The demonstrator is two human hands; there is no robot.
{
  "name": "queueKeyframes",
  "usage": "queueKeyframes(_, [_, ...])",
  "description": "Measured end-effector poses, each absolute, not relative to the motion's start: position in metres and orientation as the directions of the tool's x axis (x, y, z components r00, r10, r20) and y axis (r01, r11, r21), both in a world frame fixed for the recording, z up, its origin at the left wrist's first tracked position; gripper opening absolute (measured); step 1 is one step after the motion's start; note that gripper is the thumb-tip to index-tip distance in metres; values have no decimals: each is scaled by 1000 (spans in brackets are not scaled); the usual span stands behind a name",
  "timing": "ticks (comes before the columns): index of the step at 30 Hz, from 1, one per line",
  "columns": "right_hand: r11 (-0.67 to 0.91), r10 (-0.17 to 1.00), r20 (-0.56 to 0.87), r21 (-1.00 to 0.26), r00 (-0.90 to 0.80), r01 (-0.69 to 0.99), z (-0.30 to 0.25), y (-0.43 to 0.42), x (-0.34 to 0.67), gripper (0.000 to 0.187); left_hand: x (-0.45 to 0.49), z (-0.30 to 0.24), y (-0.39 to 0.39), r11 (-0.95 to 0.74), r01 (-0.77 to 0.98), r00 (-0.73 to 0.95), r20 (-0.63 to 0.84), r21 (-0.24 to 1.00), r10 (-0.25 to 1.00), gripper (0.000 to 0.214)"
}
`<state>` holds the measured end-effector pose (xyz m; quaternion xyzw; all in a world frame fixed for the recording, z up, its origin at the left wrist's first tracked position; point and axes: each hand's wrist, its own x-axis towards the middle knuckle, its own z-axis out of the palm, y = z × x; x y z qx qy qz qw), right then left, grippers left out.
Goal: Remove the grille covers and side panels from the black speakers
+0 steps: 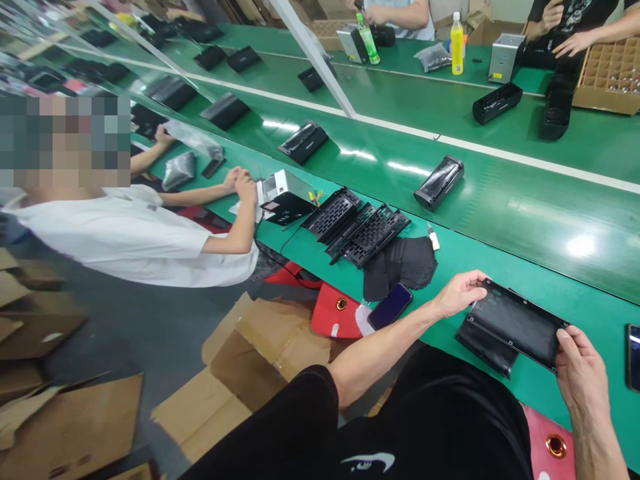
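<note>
My left hand [461, 292] grips the left end of a flat black panel [517, 323]. My right hand [580, 370] pinches its right end. The panel rests partly on a black housing piece [484, 345] lying on the green bench [475, 267] in front of me. Left of my hands lie a stack of black perforated grilles [360, 230], a pile of dark fabric pieces [400, 265] and a purple phone [390, 306].
A green conveyor belt [525, 193] carries black cylindrical housings [439, 181]. A person in a white shirt [125, 233] works at the left on a small box [285, 197]. Other people's hands, bottles [457, 43] and a cardboard tray [610, 77] are across the belt. Cardboard boxes [265, 347] lie on the floor.
</note>
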<state>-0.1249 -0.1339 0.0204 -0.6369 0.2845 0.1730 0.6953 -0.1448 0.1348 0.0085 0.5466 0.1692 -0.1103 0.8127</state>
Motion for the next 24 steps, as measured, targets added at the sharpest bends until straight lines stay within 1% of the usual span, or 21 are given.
queueKeyframes(2, [101,-121,-606,-795,786,-598,21,-133,-125,56,-145,8,135,371,353,923,-384,859,11,39])
queueKeyframes(5, [39,-119,-547,-836,828,-547,20,-133,-125,52,-147,7,137,358,322,937,-350,876,12,42])
queueKeyframes(11, [-13,-129,-478,-875,869,-484,14,-138,-127,49,-150,8,144,386,281,959,-276,879,-70,57])
queueKeyframes(15, [-44,-105,-443,-892,890,-449,11,-141,-126,49,-152,8,147,388,269,963,-247,882,-106,59])
queueKeyframes(20, [-38,-104,-444,-892,890,-450,17,-139,-125,49,-153,9,147,407,282,959,-260,869,-111,60])
queueKeyframes(24, [38,-130,-512,-858,849,-512,27,-135,-125,51,-152,11,147,419,301,953,-282,857,-109,61])
